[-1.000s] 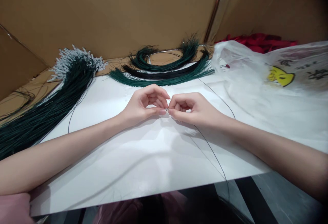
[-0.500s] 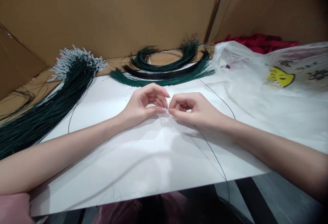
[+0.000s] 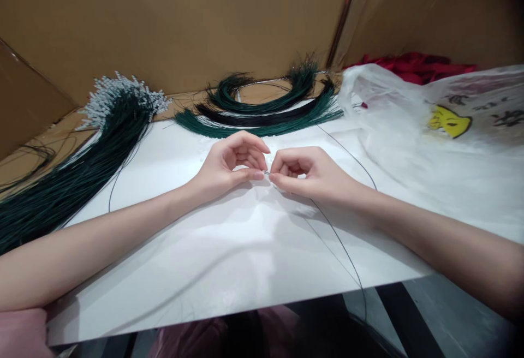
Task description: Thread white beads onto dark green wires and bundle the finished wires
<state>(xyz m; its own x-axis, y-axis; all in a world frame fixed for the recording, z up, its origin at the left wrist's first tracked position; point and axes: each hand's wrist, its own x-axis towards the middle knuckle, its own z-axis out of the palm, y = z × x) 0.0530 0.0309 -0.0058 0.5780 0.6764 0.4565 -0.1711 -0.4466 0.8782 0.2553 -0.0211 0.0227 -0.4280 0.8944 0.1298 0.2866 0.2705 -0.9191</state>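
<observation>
My right hand (image 3: 305, 171) pinches a thin dark wire (image 3: 341, 248) close to its end. The wire's long tail bends down past the table's front edge. Facing it, my left hand (image 3: 239, 161) has thumb and forefinger closed at the wire's tip, its other fingers curled. Whether a small white bead sits between those fingertips is too small to tell. Both hands hover over the white tabletop (image 3: 213, 254), fingertips almost touching. Small white beads (image 3: 202, 150) lie scattered just behind the hands.
A bundle of dark green wires with white beaded tips (image 3: 123, 99) lies at left. Curved bundles of green and black wire (image 3: 262, 120) rest behind my hands. At right sits a translucent plastic bag (image 3: 409, 129), with red cloth (image 3: 417, 67) behind it. Cardboard walls (image 3: 184, 25) enclose the back.
Almost nothing differs. My left fingertips have shifted very slightly left, and a little more of the wire shows between the hands.
</observation>
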